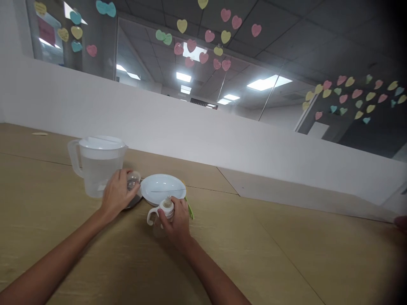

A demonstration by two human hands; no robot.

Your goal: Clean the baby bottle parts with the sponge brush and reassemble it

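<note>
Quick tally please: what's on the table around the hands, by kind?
Pitcher: 1
Baby bottle, in right hand: 1
Clear cap, in left hand: 1
White plate: 1
Green item beside the plate: 1
Total: 5

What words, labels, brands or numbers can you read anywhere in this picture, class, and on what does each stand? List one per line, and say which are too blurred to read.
No text can be read.
Heart-shaped notes on the glass: writing, if any, too small and blurred.
Pink sheet, upper left: blurred.
Pitcher, plate, baby bottle in the right hand, clear cap at the left hand: no legible marks.
</note>
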